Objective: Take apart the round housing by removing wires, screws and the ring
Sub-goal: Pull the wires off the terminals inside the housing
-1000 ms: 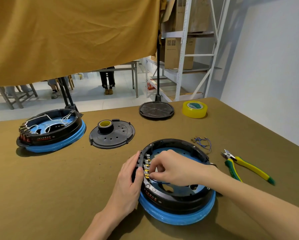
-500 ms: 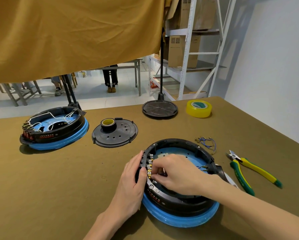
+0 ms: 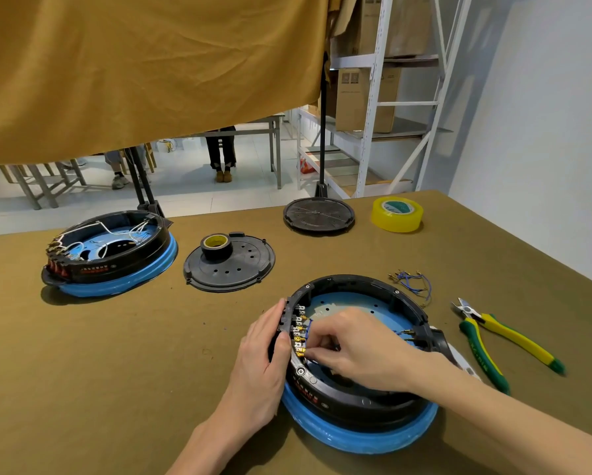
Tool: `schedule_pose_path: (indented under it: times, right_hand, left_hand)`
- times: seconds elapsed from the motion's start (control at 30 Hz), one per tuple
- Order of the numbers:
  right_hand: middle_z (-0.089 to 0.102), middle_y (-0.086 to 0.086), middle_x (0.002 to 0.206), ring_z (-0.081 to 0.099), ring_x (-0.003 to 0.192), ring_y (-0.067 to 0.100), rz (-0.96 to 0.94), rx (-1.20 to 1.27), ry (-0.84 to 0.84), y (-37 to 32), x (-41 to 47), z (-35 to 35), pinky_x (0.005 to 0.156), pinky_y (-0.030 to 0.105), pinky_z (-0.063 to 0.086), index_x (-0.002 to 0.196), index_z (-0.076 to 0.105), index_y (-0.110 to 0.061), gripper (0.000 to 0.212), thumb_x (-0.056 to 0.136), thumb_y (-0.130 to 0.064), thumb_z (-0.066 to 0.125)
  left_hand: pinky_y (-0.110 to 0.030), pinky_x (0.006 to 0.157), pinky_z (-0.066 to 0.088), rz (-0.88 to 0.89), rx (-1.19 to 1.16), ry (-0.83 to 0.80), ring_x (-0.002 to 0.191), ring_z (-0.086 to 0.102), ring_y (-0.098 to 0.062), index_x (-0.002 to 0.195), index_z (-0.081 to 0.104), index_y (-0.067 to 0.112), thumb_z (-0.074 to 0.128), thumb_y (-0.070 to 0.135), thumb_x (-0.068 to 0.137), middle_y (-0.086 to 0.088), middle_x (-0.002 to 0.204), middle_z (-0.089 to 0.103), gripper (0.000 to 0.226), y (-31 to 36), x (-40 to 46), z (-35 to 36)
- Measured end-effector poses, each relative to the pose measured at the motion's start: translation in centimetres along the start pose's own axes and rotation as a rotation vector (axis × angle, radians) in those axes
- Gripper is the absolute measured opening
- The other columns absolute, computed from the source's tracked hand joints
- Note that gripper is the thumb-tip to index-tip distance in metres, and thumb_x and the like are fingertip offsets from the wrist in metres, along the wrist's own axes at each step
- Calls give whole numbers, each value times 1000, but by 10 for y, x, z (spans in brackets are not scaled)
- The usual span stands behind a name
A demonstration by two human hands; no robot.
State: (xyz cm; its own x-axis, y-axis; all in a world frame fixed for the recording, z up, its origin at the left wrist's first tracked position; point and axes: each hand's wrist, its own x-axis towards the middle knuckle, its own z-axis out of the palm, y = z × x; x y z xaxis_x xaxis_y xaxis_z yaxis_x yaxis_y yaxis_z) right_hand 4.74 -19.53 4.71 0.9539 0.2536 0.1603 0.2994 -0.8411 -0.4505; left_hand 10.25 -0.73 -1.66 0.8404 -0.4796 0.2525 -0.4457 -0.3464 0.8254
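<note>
Olive-brown cloth covers the table (image 3: 82, 389), with a mustard curtain (image 3: 133, 70) hanging behind it. Near the front edge sits the round housing (image 3: 363, 399): a black ring on a blue base, its pale blue floor dotted with holes, and a row of gold terminals (image 3: 299, 337) lining the inner wall on its left side. The right hand (image 3: 356, 344) reaches in from the right, knuckles up, fingertips pinched on a thin blue wire (image 3: 309, 329) at those terminals. Just left of that pinch, the left hand (image 3: 263, 358) lies flat against the housing's outer wall, thumb hooked over the rim. Loose blue wires (image 3: 412, 284) and yellow-green cutters (image 3: 493, 341) lie well right of the grip.
</note>
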Motion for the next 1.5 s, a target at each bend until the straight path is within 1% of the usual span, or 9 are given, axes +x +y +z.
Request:
schedule_pose_path:
  times: [0.27, 0.4, 0.53, 0.63, 0.8, 1.0, 1.2, 1.4, 1.5]
  right_hand:
    - [63, -16, 71, 58, 72, 3, 51, 12, 55, 0, -5, -4, 63, 16, 40, 83, 71, -29, 15, 95, -37, 68]
    - [69, -12, 69, 63, 65, 8, 133, 169, 297, 8, -7, -25, 60, 24, 50, 85, 77, -28, 13, 92, -37, 69]
    - [76, -11, 85, 67, 77, 6, 311, 35, 494, 51, 11, -52, 73, 33, 57, 96, 82, -22, 17, 95, -29, 66]
    - [76, -1, 105, 68, 95, 19, 558, -93, 503, 98, 19, -69, 85, 42, 57, 106, 79, -20, 23, 99, -27, 59]
    - [75, 5, 114, 68, 100, 24, 739, -198, 384, 141, 13, -77, 87, 42, 58, 114, 76, -15, 25, 99, -21, 57]
    - [74, 3, 110, 66, 91, 14, 610, -80, 443, 121, 7, -75, 80, 29, 50, 116, 73, -14, 25, 103, -22, 54]
    - [66, 2, 107, 63, 94, 18, 469, -98, 180, 67, -6, -40, 81, 36, 52, 124, 62, -17, 29, 103, -34, 52]
    - [68, 5, 119, 62, 107, 20, 484, 104, 314, 55, -6, -28, 89, 33, 47, 130, 64, -12, 32, 106, -20, 45]
    - [65, 0, 129, 54, 114, 11, 533, 233, 293, 53, 5, -23, 94, 25, 38, 133, 65, -14, 36, 106, -17, 41]
  left_hand:
    - [-43, 125, 27, -9, 1, 0, 149, 26, 6, 156, 25, 38, 21, 70, 94, 17, 162, 36, 70, 2, 0, 0]
    - [-43, 125, 29, -11, 5, 6, 147, 28, 6, 158, 27, 36, 21, 72, 93, 18, 160, 38, 75, 4, 0, -1]
    - [-38, 124, 29, -16, -4, 5, 144, 30, 10, 155, 27, 40, 21, 74, 92, 23, 154, 38, 72, 6, -1, -1]
    - [-35, 123, 30, -13, 3, 22, 143, 32, 10, 157, 30, 36, 21, 73, 92, 25, 152, 39, 75, 7, -1, -2]
    - [-34, 123, 28, -27, 18, 23, 144, 32, 6, 158, 29, 35, 19, 74, 91, 24, 154, 38, 78, 9, -2, -2]
    - [-35, 123, 29, -45, 16, 25, 143, 32, 7, 157, 29, 37, 19, 76, 90, 24, 153, 38, 77, 10, -2, -2]
    - [-42, 122, 32, -69, 12, 31, 144, 36, 0, 158, 31, 34, 23, 71, 93, 17, 156, 41, 75, 15, -5, -3]
    - [-40, 119, 37, -35, 35, 91, 134, 41, 3, 146, 41, 38, 50, 32, 103, 19, 142, 47, 44, 26, -6, -15]
    - [-31, 117, 31, 206, 332, 202, 131, 42, 2, 132, 59, 34, 64, 21, 96, 21, 132, 55, 39, 44, 4, -24]
